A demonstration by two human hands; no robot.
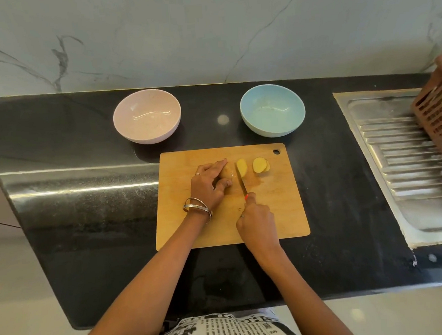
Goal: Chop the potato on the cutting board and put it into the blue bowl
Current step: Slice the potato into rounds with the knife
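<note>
A wooden cutting board (275,215) lies on the black counter. My left hand (209,185) grips the uncut part of the potato (227,172), mostly hidden under my fingers. My right hand (256,219) holds a knife (241,180) by its red handle, the blade standing just right of the potato's cut face. A fresh slice (242,167) leans right of the blade, and a few more slices (260,165) lie overlapped further right. The blue bowl (272,111) sits behind the board, with nothing seen inside.
A pink bowl (147,116) stands at the back left of the counter. A steel sink drainboard (407,154) fills the right side, with a brown plastic basket (440,115) on it. The counter edge runs close to my body.
</note>
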